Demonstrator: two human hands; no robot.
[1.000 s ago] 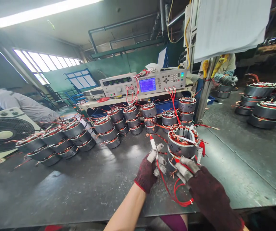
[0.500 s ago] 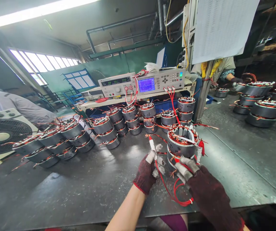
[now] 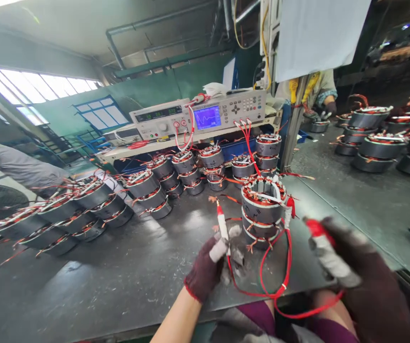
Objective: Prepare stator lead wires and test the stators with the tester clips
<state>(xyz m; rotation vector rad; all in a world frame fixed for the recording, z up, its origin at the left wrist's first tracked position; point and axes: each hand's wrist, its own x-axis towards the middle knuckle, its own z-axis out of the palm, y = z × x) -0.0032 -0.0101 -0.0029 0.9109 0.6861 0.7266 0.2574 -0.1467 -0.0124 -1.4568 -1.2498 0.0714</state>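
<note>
Bright window glare (image 3: pixel 36 86), blurred right hand (image 3: pixel 373 290)

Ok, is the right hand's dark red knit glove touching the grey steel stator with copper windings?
Apart. The head view shows the glove raised right of the stator, dark metal bench visible between.

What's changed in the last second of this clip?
The right hand has pulled away from the stator, moving rightward and toward the person, carrying the right probe with it. Nothing was let go. The left hand still holds the left probe upright, and the stator stays on the bench.
</note>
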